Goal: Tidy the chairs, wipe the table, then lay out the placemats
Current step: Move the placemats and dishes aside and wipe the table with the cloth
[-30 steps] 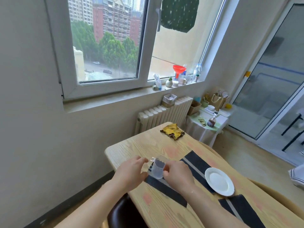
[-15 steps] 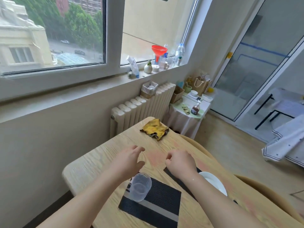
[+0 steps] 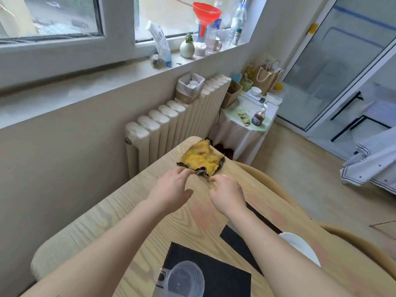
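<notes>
The crumpled yellow cloth [image 3: 200,159] lies at the far end of the wooden table [image 3: 120,211], near the radiator [image 3: 171,121]. Both your forearms stretch out over the tabletop toward it. Your left hand [image 3: 171,189] is palm down with its fingers straight and loosely spread, the tips right at the cloth's dark near edge. Your right hand [image 3: 228,194] sits beside it, fingers loosely bent, the tips at the cloth's near corner. Neither hand grips anything, and you cannot tell whether the fingertips actually touch the fabric. Closer to you, a dark placemat [image 3: 218,275] carries a clear plastic cup [image 3: 185,279], and a second placemat [image 3: 237,239] lies under your right forearm, next to a white plate [image 3: 300,247].
</notes>
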A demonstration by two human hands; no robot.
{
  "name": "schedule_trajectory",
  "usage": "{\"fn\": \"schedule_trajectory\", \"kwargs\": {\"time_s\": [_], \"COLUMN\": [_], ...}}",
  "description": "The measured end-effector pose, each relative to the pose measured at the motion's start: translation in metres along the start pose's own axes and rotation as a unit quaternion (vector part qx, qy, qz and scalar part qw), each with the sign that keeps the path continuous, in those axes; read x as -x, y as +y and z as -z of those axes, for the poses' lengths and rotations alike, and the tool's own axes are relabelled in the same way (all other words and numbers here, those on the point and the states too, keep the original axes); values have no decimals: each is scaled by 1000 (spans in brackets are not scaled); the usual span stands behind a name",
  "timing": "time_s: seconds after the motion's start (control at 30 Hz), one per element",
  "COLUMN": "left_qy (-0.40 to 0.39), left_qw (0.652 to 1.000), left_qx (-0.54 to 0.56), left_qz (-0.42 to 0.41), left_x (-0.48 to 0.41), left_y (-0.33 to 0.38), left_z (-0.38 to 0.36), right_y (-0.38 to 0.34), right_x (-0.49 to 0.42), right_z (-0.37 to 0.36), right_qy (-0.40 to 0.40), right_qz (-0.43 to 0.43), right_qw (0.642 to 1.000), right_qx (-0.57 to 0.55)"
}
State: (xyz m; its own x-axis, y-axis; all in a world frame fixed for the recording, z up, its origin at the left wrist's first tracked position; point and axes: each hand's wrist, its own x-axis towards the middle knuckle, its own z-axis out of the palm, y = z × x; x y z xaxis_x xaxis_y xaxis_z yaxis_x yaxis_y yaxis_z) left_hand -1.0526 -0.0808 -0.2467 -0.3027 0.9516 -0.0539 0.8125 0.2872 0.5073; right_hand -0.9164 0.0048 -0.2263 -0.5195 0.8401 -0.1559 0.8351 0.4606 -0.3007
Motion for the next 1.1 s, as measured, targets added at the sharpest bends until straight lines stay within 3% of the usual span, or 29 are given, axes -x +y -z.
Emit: {"fn": "schedule_trajectory", "kwargs": {"time_s": [0.4, 0.67, 0.8, 0.97, 1.1], "left_qy": [-18, -20, -38, -51, -72], "left_qw": [1000, 999, 999, 998, 996], "left_qx": [13, 19, 23, 21, 50], "left_qz": [19, 22, 31, 39, 36], "left_x": [-42, -41, -30, -6, 20], "left_y": [-46, -47, -45, -36, -23], "left_z": [-41, -49, -48, -43, -34], "right_y": [6, 20, 23, 29, 30], "right_x": [-89, -78, -60, -47, -29], "right_z": [-61, -76, -75, -59, -43], "right_qy": [-172, -116, -32, -13, -22], "right_qz": [-21, -27, -58, -127, -137], "right_qw": [985, 991, 993, 991, 967], "right_qx": [-9, 65, 102, -50, -212]}}
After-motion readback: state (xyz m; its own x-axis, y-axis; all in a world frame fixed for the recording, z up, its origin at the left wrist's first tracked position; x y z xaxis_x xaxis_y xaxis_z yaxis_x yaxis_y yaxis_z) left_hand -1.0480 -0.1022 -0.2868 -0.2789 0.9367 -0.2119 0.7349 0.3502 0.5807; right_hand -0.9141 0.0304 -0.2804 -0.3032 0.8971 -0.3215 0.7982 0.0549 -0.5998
